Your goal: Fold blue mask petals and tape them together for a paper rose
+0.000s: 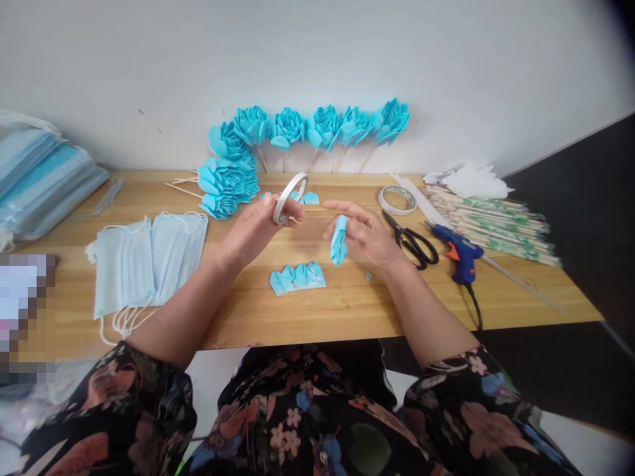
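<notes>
My left hand (265, 225) grips a narrow roll of white tape (284, 206), held up above the table with its ring tilted. Across from it, my right hand (366, 237) holds a small folded piece of blue mask fabric (339, 242) between thumb and fingers, its index finger reaching toward the left. A strip of blue petal-shaped pieces (297, 277) lies flat on the wood below both hands. Behind the tape roll, partly hidden, are more blue pieces (311, 198).
Blue fabric flowers (325, 127) on sticks lean along the wall. Face masks (149, 264) lie at left, beside a stacked mask pile (44, 172). At right are another tape roll (397, 199), black scissors (414, 244), a blue glue gun (459, 254) and wrapped chopsticks (496, 225).
</notes>
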Motion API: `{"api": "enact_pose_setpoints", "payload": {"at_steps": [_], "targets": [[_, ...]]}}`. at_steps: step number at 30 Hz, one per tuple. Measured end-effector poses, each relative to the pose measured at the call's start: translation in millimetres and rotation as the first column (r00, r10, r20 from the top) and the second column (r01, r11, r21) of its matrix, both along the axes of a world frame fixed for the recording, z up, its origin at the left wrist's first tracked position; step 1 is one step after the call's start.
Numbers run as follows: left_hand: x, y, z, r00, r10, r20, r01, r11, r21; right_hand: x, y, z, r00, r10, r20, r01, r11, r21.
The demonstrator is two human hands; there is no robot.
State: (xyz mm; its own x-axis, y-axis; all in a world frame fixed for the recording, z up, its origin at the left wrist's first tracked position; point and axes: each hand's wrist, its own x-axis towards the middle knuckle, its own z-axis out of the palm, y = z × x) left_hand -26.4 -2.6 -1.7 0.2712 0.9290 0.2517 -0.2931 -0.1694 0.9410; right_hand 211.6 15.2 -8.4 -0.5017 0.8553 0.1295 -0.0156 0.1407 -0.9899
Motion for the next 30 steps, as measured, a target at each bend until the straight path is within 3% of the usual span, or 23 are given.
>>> {"api": "enact_pose_setpoints", "payload": {"at_steps": [2,7,10,13,16,20,24,30], "targets": [[-1,0,-2.6,0.998,0.015,-0.056,-0.013,0.999,0.040,-1,0,-0.3,1.000,-0.008,-0.027,0.007,1.000,-0.015],[-4,-3,0.7,0.935,0.088,-0.343,-0.037,0.988,0.153,0,2,4.9,0.983,-0.170,-0.065,0.167,0.984,-0.059],[-2,-5,5.1,0.900,0.102,-0.423,-0.030,0.984,0.173,1,2,6.8,0.991,-0.081,-0.111,0.064,0.987,-0.147],[2,-6,4.0,0.903,0.053,-0.425,0.024,0.984,0.174,-1,2,3.1,0.988,0.061,-0.140,-0.086,0.979,-0.183],[5,-6,-0.4,0.909,0.013,-0.417,0.068,0.982,0.179,-3,3,-0.1,0.985,0.096,-0.143,-0.119,0.979,-0.163],[7,-7,-1.1,0.916,-0.010,-0.402,0.095,0.977,0.191,-2,3,7.6,0.993,-0.051,-0.103,0.034,0.987,-0.155],[8,-8,3.9,0.948,0.066,-0.312,0.000,0.978,0.207,2,5,18.1,0.975,-0.209,-0.081,0.194,0.968,-0.157],[7,-11,10.1,0.906,0.219,-0.363,-0.124,0.955,0.268,10,9,20.2,0.965,-0.198,-0.172,0.186,0.979,-0.082]]}}
